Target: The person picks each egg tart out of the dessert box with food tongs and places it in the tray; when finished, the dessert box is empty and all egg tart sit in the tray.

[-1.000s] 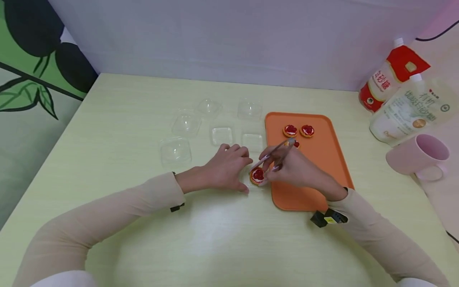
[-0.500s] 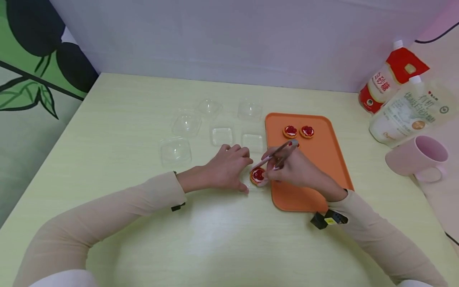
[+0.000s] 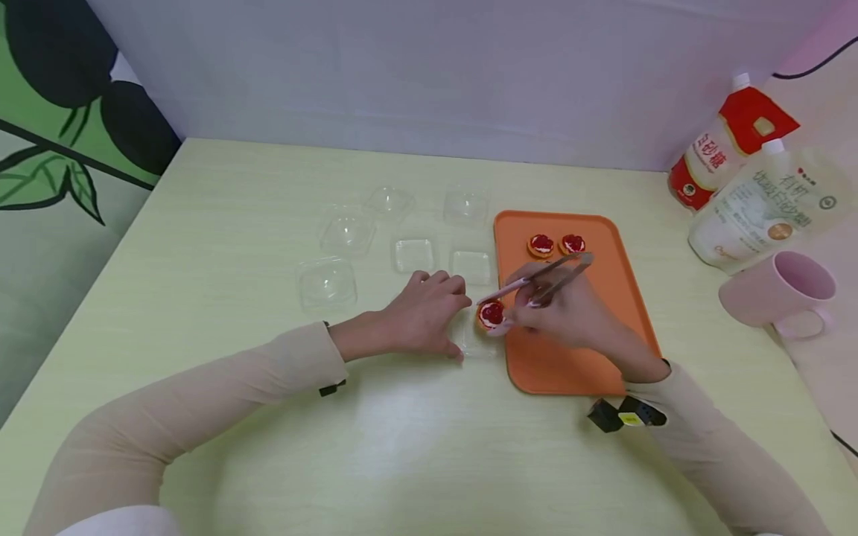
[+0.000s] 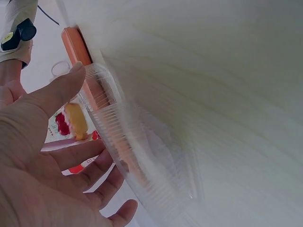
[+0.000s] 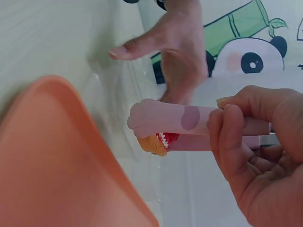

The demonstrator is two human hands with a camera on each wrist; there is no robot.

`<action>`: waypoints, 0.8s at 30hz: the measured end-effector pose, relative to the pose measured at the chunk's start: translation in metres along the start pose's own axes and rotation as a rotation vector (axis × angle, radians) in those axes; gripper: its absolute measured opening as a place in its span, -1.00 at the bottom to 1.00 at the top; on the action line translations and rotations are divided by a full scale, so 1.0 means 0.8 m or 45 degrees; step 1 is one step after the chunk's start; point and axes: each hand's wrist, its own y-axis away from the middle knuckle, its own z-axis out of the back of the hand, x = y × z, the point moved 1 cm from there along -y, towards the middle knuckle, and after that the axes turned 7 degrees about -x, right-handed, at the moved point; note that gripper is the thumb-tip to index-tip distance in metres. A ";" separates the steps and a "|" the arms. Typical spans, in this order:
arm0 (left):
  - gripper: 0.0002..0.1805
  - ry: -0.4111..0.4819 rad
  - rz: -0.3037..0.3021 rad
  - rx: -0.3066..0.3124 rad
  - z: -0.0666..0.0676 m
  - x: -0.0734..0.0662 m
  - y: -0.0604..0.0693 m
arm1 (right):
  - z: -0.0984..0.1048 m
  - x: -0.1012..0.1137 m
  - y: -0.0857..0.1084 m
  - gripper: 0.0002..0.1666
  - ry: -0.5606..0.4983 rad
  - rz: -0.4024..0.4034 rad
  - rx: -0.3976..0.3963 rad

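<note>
My right hand (image 3: 559, 309) holds pink paw-tipped tongs (image 5: 165, 116). Between the tong tips is a small fruit tart (image 3: 491, 315) with red topping and a yellow crust. The tart hangs over a clear plastic container (image 3: 479, 344) at the left edge of the orange tray (image 3: 583, 372). My left hand (image 3: 422, 313) steadies that container from the left, thumb at its near side and fingers at its far side. In the left wrist view, the thumb and fingertips touch the rim of the clear container (image 4: 113, 123). Two more tarts (image 3: 540, 246) lie on the tray's far part.
Several clear domed lids (image 3: 328, 283) and clear bases (image 3: 413, 255) stand behind and left of my left hand. At the right are a red sugar pouch (image 3: 727, 141), a pale pouch (image 3: 757, 208) and a pink mug (image 3: 771, 290).
My right hand has moved slightly right and away from me, and the tart has risen with the tongs from the container. My left hand has stayed in place.
</note>
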 end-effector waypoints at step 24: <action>-0.18 0.013 -0.017 -0.019 -0.002 0.004 0.002 | 0.098 -0.073 0.002 -0.66 0.156 -0.308 -0.529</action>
